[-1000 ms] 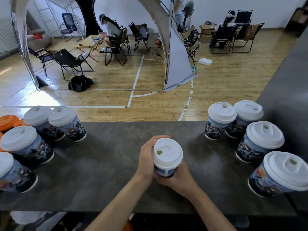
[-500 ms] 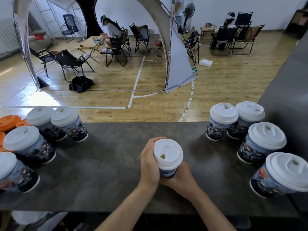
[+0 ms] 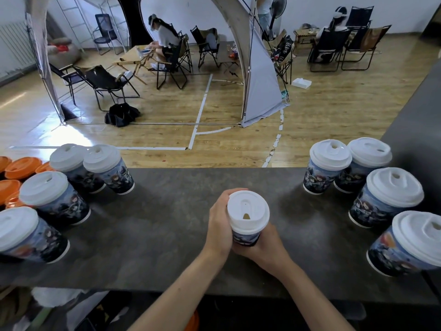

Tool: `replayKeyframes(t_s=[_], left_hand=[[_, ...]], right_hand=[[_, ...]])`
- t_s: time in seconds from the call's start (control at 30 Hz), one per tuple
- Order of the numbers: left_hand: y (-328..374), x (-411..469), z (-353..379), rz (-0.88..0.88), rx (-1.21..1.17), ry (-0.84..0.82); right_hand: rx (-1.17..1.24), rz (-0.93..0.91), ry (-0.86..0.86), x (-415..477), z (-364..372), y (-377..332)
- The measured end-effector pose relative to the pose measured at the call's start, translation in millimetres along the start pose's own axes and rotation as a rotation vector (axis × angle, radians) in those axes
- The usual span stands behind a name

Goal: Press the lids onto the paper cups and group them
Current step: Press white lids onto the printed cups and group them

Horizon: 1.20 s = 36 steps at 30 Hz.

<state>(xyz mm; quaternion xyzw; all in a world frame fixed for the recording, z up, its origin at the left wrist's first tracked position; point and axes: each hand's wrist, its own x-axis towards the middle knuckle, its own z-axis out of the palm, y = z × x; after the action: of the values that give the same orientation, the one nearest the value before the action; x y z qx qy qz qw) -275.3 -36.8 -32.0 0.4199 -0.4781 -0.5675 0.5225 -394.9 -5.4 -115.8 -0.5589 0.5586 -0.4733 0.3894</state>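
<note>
White lid (image 3: 248, 212) now points its sip hole nearside, not left, as the left hand (image 3: 218, 225) and right hand (image 3: 262, 247) clasp the paper cup (image 3: 245, 238) at the middle of the counter (image 3: 167, 223), so seating looks done and grouping comes next.

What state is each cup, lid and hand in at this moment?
centre cup, upright, held between both hands.
white lid, on the centre cup, sip hole open.
left hand, fingers curled round the centre cup.
right hand, gripping the centre cup's lower body.
four cups on the left, upright, lidded, grouped.
four cups on the right, upright, lidded, grouped.
orange lids, loose, on no cup.
</note>
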Motion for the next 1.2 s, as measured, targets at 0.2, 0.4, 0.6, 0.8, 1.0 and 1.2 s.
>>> replayKeyframes(t_s=[0.2, 0.4, 0.6, 0.8, 1.0, 1.2], left_hand=[[18, 17, -18, -0.211, 0.126, -0.254], [4, -5, -5, -0.027, 0.04, 0.004], [16, 5, -3, -0.19, 0.049, -0.034], [13, 10, -11, -0.205, 0.067, -0.095], [3, -3, -2, -0.063, 0.003, 0.003], [17, 21, -18, -0.316, 0.12, -0.22]], right_hand=[[-0.026, -0.009, -0.02, -2, -3, -2], [0.017, -0.026, 0.007, -2, 0, -5], [-0.011, -0.002, -0.014, -1, -4, -2], [-0.018, 0.03, -0.014, -4, -4, -4], [-0.042, 0.034, -0.008, -1, -2, -1], [-0.071, 0.036, -0.021, -2, -6, -3]])
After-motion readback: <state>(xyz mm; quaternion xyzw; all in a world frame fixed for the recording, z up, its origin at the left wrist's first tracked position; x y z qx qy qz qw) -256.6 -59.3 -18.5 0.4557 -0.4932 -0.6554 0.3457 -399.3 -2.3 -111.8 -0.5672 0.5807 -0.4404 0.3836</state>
